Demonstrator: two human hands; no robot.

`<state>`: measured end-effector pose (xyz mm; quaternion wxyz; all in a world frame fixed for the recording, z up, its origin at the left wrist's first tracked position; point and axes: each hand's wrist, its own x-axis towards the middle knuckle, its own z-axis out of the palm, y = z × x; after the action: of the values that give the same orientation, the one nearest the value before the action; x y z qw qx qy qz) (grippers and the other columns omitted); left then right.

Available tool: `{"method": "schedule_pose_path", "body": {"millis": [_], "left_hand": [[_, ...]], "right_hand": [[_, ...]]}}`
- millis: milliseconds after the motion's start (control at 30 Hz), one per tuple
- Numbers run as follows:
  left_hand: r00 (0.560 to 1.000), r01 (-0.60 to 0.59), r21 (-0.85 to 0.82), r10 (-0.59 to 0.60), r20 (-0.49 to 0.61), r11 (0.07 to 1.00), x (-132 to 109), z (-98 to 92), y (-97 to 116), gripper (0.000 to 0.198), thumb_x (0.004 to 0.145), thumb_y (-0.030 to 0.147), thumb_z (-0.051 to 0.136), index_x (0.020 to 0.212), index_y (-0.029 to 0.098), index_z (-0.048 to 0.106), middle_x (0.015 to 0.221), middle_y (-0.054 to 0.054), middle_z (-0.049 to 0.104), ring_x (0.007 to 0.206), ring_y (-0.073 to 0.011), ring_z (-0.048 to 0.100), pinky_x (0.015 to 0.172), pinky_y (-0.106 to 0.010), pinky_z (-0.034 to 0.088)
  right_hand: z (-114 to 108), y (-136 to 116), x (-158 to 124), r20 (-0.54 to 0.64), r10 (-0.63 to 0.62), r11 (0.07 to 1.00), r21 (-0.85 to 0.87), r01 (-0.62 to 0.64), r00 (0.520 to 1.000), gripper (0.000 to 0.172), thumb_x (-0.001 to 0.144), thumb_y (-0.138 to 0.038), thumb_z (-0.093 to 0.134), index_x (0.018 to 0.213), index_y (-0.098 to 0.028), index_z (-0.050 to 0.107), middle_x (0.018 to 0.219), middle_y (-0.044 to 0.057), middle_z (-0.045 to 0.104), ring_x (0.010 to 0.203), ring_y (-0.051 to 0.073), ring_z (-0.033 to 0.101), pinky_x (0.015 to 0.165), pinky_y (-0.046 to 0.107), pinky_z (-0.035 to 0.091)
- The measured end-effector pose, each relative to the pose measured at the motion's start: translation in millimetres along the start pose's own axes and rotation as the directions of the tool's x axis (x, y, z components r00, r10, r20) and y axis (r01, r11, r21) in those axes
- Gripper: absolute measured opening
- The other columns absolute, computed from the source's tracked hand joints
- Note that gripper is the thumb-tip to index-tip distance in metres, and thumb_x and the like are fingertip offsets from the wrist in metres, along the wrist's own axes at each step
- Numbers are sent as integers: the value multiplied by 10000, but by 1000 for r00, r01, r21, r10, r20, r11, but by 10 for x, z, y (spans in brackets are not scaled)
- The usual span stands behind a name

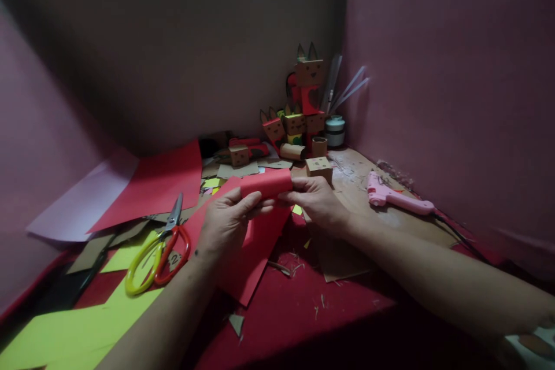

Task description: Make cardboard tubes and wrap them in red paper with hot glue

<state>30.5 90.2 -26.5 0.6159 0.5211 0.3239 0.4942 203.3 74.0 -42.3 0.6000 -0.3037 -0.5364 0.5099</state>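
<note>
Between my two hands, above the table, is a red paper roll [266,183] lying sideways. My left hand [228,217] is closed on its left end, thumb along the near side. With thumb and fingers my right hand [318,199] pinches the right end; whether a cardboard tube is inside the roll I cannot tell. Below my hands a flat sheet of red paper [255,257] lies on the table. Left of my left forearm rest scissors [162,251] with one yellow and one red handle, blades pointing away.
A pink glue gun [396,196] lies right on cardboard. Cardboard animal figures [310,92] and a pale blue jar [335,131] stand in the back corner. A cardboard box head [319,167] sits beyond my right hand. Yellow paper [73,332] and more red paper [160,182] lie left. Scraps litter the table.
</note>
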Motion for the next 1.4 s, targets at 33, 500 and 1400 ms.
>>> {"method": "schedule_pose_path", "body": {"millis": [33,500,1400], "left_hand": [[999,-33,38,32,13,999,-13,9,-5,306,685,241,802,956,108,752,862,-111,768,724,-196,723,687,-271,597],[1000,-8,6,8,9,1000,-21,30,-14,224,678,197,790,876,100,747,692,-82,747,579,-162,698,511,-200,556],[982,177,-98,-182,-47,979,33,-18,-58,58,815,131,641,854,103,674,545,-64,667,402,-105,583,405,-166,453]], "right_hand": [[-5,-2,0,-10,20,999,34,-20,1000,203,695,-255,764,887,-190,768,796,18,739,729,151,669,778,344,546],[66,-56,-70,29,73,997,6,-73,997,197,736,-240,744,921,-175,751,804,17,736,765,149,672,791,317,533],[119,-73,-97,75,235,971,30,-238,969,496,665,-104,631,1157,-151,590,801,41,712,653,170,684,568,283,560]]}}
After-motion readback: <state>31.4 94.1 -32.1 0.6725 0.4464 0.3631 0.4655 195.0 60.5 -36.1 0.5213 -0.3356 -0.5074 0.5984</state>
